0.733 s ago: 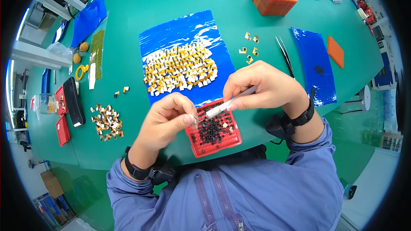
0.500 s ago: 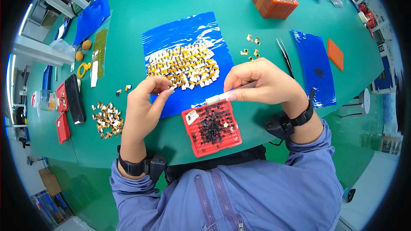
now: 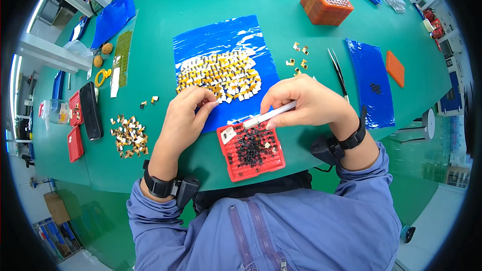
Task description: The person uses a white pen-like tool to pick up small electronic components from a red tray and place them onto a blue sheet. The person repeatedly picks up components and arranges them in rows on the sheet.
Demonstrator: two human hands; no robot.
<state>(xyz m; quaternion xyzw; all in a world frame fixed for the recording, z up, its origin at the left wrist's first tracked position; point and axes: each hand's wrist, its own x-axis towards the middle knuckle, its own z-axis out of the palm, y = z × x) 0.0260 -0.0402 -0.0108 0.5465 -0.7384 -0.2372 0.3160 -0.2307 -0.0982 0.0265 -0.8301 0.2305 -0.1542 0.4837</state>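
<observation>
My right hand (image 3: 306, 101) grips a white pen-shaped tool (image 3: 273, 114), which slants down to the left. Its tip is over the far edge of a red tray (image 3: 257, 171). Many small black parts (image 3: 251, 148) are heaped in that tray, with a few pale bits and a white scrap (image 3: 228, 135). My left hand (image 3: 188, 113) is closed in a pinch at the near left of the blue sheet (image 3: 216, 32); something tiny and pale may be at its fingertips, too small to make out. Many white-and-gold folded pieces (image 3: 221, 75) cover the sheet's middle.
Loose gold-and-white pieces (image 3: 129, 137) lie at left, near a black case (image 3: 91, 111). Tweezers (image 3: 339, 73) rest at right beside another blue sheet (image 3: 369, 65) with black bits. Stacked orange trays (image 3: 326, 4) stand at the back. Yellow scissors (image 3: 102, 78) lie far left.
My left hand has shifted right, toward the red tray. The white tool in my right hand now tilts more steeply, and more of its length shows. The whole view has shifted slightly.
</observation>
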